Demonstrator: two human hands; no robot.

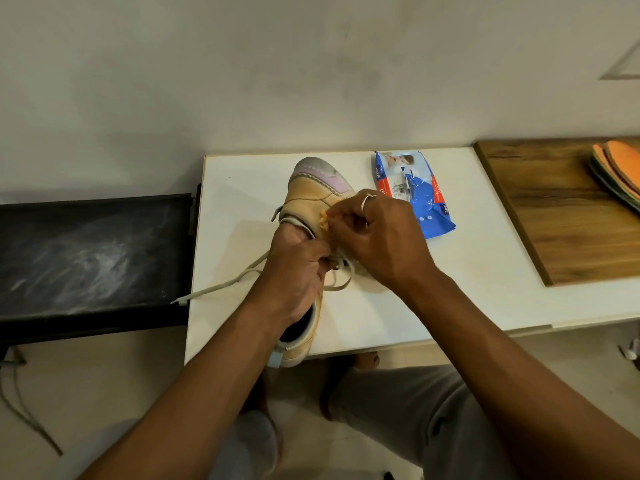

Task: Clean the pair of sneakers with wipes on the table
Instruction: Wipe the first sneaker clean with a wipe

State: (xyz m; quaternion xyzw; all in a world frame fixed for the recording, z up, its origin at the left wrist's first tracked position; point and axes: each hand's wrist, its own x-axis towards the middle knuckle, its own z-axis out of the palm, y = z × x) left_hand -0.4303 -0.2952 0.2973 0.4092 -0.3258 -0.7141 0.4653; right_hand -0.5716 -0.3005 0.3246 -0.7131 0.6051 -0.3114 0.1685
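Your left hand (298,271) is clamped around the middle of the sneaker (311,202), fingers curled shut over the tongue and lace area, holding it just above the table (450,271). Your right hand (377,233) is closed too, fingertips pinching a small crumpled wipe (323,220) and pressing it to the sneaker's side just past your left knuckles. A ring (366,202) sits on one right finger.

The sneaker is tan with a pink and grey toe, toe pointing away from you, heel opening toward you over the table's near edge. One lace (225,284) trails off left across the table edge to the black bench (93,254). Another lace loop hangs under your hands.

The wipes pack (412,195), blue and white, lies flat on the table just beyond your right hand, near the far edge. Whether it touches the hand, cannot tell.

A wooden board (554,216) sits right of the table, with orange insoles (620,168) stacked at its far right. Only one sneaker shows.
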